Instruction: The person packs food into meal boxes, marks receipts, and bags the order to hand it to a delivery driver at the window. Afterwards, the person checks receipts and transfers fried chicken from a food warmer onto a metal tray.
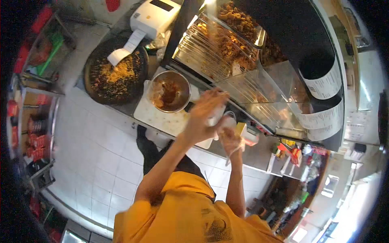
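Observation:
My left hand (204, 115) is raised over the right end of the white cutting board (162, 120), its fingers stretched toward the glass display case. Close by on the right, my right hand (231, 141) is closed around something whitish that hangs below it, too blurred to name. A steel bowl (169, 91) with reddish-brown powder or sauce inside stands on the board, left of my left hand. Between and behind the hands is a small clear or white container (229, 117), partly hidden. A yellow and white box (241, 129) lies just beyond my right hand.
A round dark tray (97, 87) with orange crumbs is at the left. Behind it stands a white printer (154, 18) with a paper strip. The display case (227, 77) holds fried food on racks. Paper receipts (324, 85) hang at its right. Colourful packets (293, 154) lie farther right.

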A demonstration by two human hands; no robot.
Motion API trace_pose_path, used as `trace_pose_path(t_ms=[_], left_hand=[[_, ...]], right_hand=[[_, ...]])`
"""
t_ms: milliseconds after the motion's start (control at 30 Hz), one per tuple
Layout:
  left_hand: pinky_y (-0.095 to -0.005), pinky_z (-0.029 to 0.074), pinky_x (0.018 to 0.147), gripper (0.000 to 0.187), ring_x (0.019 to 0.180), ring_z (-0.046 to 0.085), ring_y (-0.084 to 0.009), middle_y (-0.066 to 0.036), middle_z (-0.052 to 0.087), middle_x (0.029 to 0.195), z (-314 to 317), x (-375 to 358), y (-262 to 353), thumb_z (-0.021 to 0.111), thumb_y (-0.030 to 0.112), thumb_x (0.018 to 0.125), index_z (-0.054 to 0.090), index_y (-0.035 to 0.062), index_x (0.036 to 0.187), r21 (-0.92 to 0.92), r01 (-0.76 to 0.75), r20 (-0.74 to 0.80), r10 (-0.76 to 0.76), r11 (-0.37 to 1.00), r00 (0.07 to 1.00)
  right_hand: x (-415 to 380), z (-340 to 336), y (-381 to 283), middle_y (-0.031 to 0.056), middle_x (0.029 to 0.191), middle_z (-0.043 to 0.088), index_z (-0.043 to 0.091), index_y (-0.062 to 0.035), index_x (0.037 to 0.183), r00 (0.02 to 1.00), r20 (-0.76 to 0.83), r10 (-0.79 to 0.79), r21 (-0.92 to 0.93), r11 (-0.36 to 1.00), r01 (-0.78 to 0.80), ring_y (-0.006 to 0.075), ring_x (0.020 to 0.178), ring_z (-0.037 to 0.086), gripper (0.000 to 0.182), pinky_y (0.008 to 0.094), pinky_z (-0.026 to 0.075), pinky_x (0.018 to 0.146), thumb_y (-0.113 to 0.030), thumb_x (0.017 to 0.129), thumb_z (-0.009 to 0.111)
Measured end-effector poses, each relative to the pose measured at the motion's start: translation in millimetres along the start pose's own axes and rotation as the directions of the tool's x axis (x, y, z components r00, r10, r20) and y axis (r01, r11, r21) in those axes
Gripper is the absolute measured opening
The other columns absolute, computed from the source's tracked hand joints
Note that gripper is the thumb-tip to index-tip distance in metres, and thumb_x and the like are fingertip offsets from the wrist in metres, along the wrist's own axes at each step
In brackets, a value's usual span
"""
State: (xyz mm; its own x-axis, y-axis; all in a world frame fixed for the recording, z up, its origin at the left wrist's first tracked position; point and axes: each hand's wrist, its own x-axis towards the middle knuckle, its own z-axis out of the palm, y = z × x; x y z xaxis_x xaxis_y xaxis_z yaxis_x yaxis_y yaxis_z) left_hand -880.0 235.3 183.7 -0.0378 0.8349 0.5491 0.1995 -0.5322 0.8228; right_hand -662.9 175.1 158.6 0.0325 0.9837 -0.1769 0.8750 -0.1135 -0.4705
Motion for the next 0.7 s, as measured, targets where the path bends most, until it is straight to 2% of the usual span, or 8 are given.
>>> trace_pose_path(t_ms=[100,200,333,367,467,500,600,700], left_hand=[[-0.0387,0.044,0.106,0.036,0.124,0.060,-0.0309,-0.017,0.066,0.126,-90,-79,-16,0.069,0.005,0.085,0.065,0.0014,0.121,-0.016,0.424,-0.093,-0.423,0.906,0.901],[-0.0355,0.051,0.095,0.030,0.110,0.067,-0.0232,-0.015,0.070,0.118,-169,-177,-41,0.062,0.002,0.093,0.066,0.0001,0.122,-0.111,0.684,-0.290,-0.681,0.721,0.672],[-0.0344,0.049,0.095,0.034,0.108,0.066,-0.0214,-0.012,0.069,0.118,-250,-296,-68,0.055,0.014,0.101,0.060,0.0007,0.132,-0.092,0.716,-0.411,-0.682,0.692,0.605],[-0.0349,0.050,0.090,0.035,0.106,0.066,-0.0207,-0.012,0.069,0.117,-260,-301,-57,0.054,0.021,0.103,0.061,0.0013,0.131,-0.193,0.814,-0.437,-0.791,0.548,0.429],[-0.0322,0.049,0.084,0.036,0.098,0.065,-0.0183,-0.009,0.070,0.108,-267,-330,-60,0.056,0.026,0.102,0.063,0.0018,0.126,-0.195,0.851,-0.453,-0.814,0.488,0.363],[-0.0320,0.049,0.083,0.035,0.097,0.065,-0.0179,-0.009,0.070,0.107,-265,-333,-61,0.057,0.026,0.101,0.063,0.0019,0.126,-0.241,0.843,-0.431,-0.831,0.481,0.351],[-0.0316,0.049,0.083,0.033,0.096,0.065,-0.0168,-0.008,0.070,0.104,-256,-334,-65,0.060,0.025,0.099,0.065,0.0021,0.123,-0.347,0.818,-0.360,-0.871,0.458,0.335],[-0.0310,0.048,0.083,0.030,0.094,0.065,-0.0156,-0.007,0.070,0.103,-247,-324,-64,0.062,0.020,0.098,0.065,0.0024,0.121,-0.379,0.825,-0.312,-0.897,0.419,0.313]], right_hand=[[22,-25,-35,0.0085,0.089,0.073,0.072,-0.0068,0.106,0.959,-0.283,-0.031,0.048,0.998,0.047,0.0156,0.078,0.070,0.022,0.0307,0.055,0.074,-0.019,0.087,0.073],[26,-37,-106,0.0116,0.096,0.071,0.071,-0.0094,0.107,0.906,-0.364,-0.214,0.054,0.967,0.250,0.0262,0.084,0.069,0.022,0.0368,0.055,0.074,-0.018,0.087,0.073],[84,-57,-207,0.0124,0.102,0.071,0.068,-0.0057,0.109,0.650,-0.441,-0.619,-0.414,0.783,0.464,0.0280,0.091,0.069,0.023,0.0361,0.055,0.081,-0.014,0.088,0.071],[103,-60,-219,0.0140,0.102,0.072,0.070,-0.0036,0.108,0.575,-0.441,-0.689,-0.462,0.723,0.513,0.0261,0.093,0.069,0.021,0.0348,0.054,0.084,-0.016,0.091,0.070],[135,-71,-208,0.0135,0.101,0.071,0.069,-0.0037,0.105,0.671,-0.410,-0.618,-0.616,0.730,0.296,0.0257,0.093,0.068,0.019,0.0361,0.053,0.085,-0.015,0.090,0.071],[149,-70,-175,0.0114,0.098,0.071,0.069,-0.0037,0.103,0.671,-0.512,-0.536,-0.342,0.844,0.413,0.0233,0.090,0.067,0.017,0.0354,0.053,0.082,-0.011,0.089,0.071],[133,-73,-172,0.0094,0.097,0.070,0.068,-0.0028,0.101,0.720,-0.434,-0.541,-0.532,0.799,0.280,0.0194,0.089,0.066,0.015,0.0320,0.052,0.082,-0.008,0.089,0.072],[137,-76,-135,0.0138,0.094,0.067,0.065,-0.0055,0.102,0.677,-0.590,-0.439,-0.278,0.898,0.340,0.0300,0.086,0.065,0.020,0.0414,0.052,0.076,-0.019,0.089,0.070]])
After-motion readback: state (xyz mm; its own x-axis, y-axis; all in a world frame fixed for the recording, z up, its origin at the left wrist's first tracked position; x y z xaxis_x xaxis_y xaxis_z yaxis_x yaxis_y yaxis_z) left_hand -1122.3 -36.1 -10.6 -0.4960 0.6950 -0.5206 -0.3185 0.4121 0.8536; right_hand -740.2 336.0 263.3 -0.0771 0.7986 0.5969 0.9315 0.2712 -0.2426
